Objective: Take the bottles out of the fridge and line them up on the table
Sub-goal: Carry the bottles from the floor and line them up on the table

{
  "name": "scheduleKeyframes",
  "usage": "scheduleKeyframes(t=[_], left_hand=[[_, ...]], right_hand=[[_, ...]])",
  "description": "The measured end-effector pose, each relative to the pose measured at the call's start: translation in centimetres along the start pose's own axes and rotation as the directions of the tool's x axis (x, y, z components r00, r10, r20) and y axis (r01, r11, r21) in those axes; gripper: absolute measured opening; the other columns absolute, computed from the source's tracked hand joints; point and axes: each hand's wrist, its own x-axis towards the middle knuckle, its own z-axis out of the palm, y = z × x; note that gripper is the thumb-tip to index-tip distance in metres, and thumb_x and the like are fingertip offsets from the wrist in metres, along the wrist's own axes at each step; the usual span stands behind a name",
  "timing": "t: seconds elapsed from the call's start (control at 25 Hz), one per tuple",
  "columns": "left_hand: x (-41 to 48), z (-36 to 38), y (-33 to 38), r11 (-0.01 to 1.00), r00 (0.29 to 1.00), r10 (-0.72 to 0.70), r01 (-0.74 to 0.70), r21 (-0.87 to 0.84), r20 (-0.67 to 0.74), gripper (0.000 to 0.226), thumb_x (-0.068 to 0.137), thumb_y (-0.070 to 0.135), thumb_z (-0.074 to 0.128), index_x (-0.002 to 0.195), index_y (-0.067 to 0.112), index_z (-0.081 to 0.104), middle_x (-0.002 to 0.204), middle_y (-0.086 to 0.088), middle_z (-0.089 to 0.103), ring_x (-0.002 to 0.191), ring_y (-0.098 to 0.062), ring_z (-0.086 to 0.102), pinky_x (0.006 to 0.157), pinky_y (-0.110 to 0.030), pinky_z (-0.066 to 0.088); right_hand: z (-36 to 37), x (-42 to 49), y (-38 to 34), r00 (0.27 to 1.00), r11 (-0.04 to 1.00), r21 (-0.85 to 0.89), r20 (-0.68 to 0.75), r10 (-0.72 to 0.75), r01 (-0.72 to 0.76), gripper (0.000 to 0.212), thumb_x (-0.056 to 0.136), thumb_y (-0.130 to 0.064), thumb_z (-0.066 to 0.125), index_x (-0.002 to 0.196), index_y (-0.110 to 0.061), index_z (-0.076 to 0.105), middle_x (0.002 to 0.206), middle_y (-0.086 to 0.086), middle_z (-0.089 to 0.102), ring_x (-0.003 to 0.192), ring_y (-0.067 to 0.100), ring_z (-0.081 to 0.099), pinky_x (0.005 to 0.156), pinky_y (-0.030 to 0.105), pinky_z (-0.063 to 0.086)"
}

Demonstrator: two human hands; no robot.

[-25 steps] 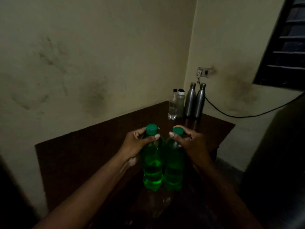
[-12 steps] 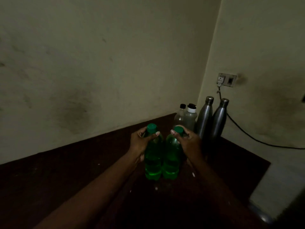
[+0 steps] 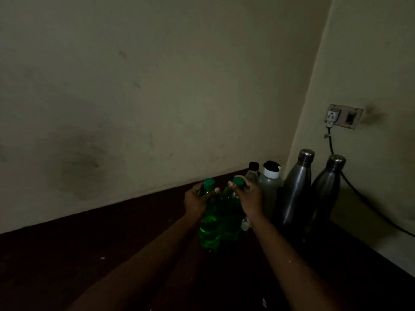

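Note:
My left hand (image 3: 195, 199) grips the neck of a green bottle (image 3: 210, 232) with a green cap. Beside it my right hand (image 3: 248, 196) grips a second green bottle (image 3: 231, 223) the same way. Both bottles stand upright, touching each other, low over or on the dark brown table (image 3: 89, 254); I cannot tell which. Just right of them stand a clear bottle with a black cap (image 3: 252, 171), a grey bottle with a white and black lid (image 3: 269, 187) and two steel flasks (image 3: 296, 187) (image 3: 325, 189) in the table's back right corner.
A stained cream wall (image 3: 157, 97) runs along the table's far side. On the right wall a socket plate (image 3: 342, 115) holds a plug, and its black cable (image 3: 368, 205) hangs down behind the flasks. The table's right edge (image 3: 381, 257) drops off near the wall.
Both hands have carried the two green bottles forward and right, up close to the row of bottles in the corner. The view has closed in on the table corner.

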Motion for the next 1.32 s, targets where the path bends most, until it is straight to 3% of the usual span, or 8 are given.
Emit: scheduleKeyframes(t=[0.12, 0.24, 0.44, 0.72, 0.88, 1.0, 1.12, 1.32], left_hand=[[2.5, 0.7, -1.0, 0.998, 1.0, 0.023, -0.024, 0.057, 0.018, 0.035, 0.071, 0.008, 0.075, 0.105, 0.004, 0.067, 0.108, -0.012, 0.068, 0.1, -0.021, 0.063, 0.09, -0.036, 0.054], [4.0, 1.0, -0.8, 0.997, 0.996, 0.024, -0.031, 0.074, 0.09, 0.031, 0.074, 0.007, 0.072, 0.104, 0.008, 0.067, 0.103, -0.009, 0.067, 0.096, -0.022, 0.063, 0.092, -0.039, 0.051], [4.7, 0.2, -1.1, 0.988, 0.976, 0.044, -0.075, 0.135, 0.215, 0.032, 0.077, 0.007, 0.069, 0.108, 0.002, 0.065, 0.097, -0.005, 0.069, 0.085, -0.01, 0.066, 0.081, -0.023, 0.055], [3.4, -0.7, -1.4, 0.944, 0.974, 0.001, -0.076, 0.322, 0.228, 0.046, 0.076, 0.042, 0.068, 0.116, 0.021, 0.061, 0.115, -0.005, 0.067, 0.105, -0.019, 0.062, 0.096, -0.038, 0.05], [0.3, -1.6, -1.7, 0.966, 0.983, -0.056, 0.008, 0.26, 0.175, 0.055, 0.085, 0.036, 0.061, 0.133, 0.015, 0.045, 0.125, -0.002, 0.053, 0.119, -0.019, 0.051, 0.098, -0.028, 0.04], [-3.2, -3.8, -2.4, 0.99, 0.99, -0.088, 0.074, 0.12, 0.113, 0.043, 0.09, 0.027, 0.054, 0.128, 0.008, 0.05, 0.128, -0.008, 0.056, 0.119, -0.024, 0.053, 0.093, -0.026, 0.042], [-7.1, -7.1, -2.5, 0.996, 0.991, -0.077, 0.073, 0.044, 0.106, 0.034, 0.093, 0.02, 0.049, 0.122, 0.004, 0.056, 0.123, -0.007, 0.058, 0.111, -0.015, 0.053, 0.079, -0.008, 0.045], [-14.0, -17.0, -3.0, 0.995, 0.966, -0.104, 0.103, 0.017, 0.237, 0.032, 0.093, 0.026, 0.049, 0.12, 0.013, 0.058, 0.125, -0.003, 0.059, 0.116, -0.015, 0.053, 0.102, -0.028, 0.038]], right_hand=[[-0.2, 2.8, 1.0, 0.998, 0.999, 0.008, 0.035, 0.044, -0.045, 0.043, 0.082, -0.011, 0.067, 0.121, 0.001, 0.056, 0.119, 0.02, 0.061, 0.114, 0.032, 0.057, 0.094, 0.039, 0.049], [-0.3, 4.6, 1.2, 0.997, 0.997, -0.017, 0.043, 0.07, -0.07, 0.047, 0.081, -0.013, 0.068, 0.124, 0.0, 0.054, 0.121, 0.02, 0.061, 0.112, 0.034, 0.058, 0.093, 0.038, 0.048], [-0.1, 4.9, 1.4, 0.996, 0.997, -0.007, 0.033, 0.083, -0.083, 0.045, 0.083, -0.014, 0.066, 0.125, 0.0, 0.054, 0.123, 0.019, 0.061, 0.113, 0.032, 0.058, 0.094, 0.038, 0.05], [0.2, 1.2, 2.0, 0.99, 0.99, -0.01, 0.003, 0.141, -0.141, 0.044, 0.09, -0.023, 0.055, 0.133, -0.014, 0.047, 0.137, 0.01, 0.051, 0.123, 0.027, 0.052, 0.105, 0.046, 0.044], [0.4, -4.0, 2.3, 0.983, 0.982, 0.043, -0.014, 0.184, -0.183, 0.039, 0.092, -0.025, 0.052, 0.13, -0.015, 0.051, 0.134, 0.008, 0.054, 0.121, 0.022, 0.053, 0.105, 0.042, 0.044], [1.3, -8.2, 2.5, 0.978, 0.977, 0.064, -0.036, 0.206, -0.204, 0.038, 0.094, -0.025, 0.049, 0.13, -0.012, 0.051, 0.135, 0.008, 0.053, 0.125, 0.022, 0.05, 0.108, 0.044, 0.041], [3.2, -13.1, 1.8, 0.973, 0.974, 0.049, -0.054, 0.226, -0.223, 0.039, 0.095, -0.025, 0.047, 0.131, -0.011, 0.051, 0.137, 0.008, 0.052, 0.126, 0.023, 0.049, 0.109, 0.044, 0.039], [8.5, -23.5, -0.1, 0.968, 0.971, 0.044, -0.08, 0.238, -0.236, 0.042, 0.096, -0.028, 0.043, 0.133, -0.009, 0.046, 0.139, 0.011, 0.049, 0.129, 0.025, 0.046, 0.112, 0.044, 0.035]])
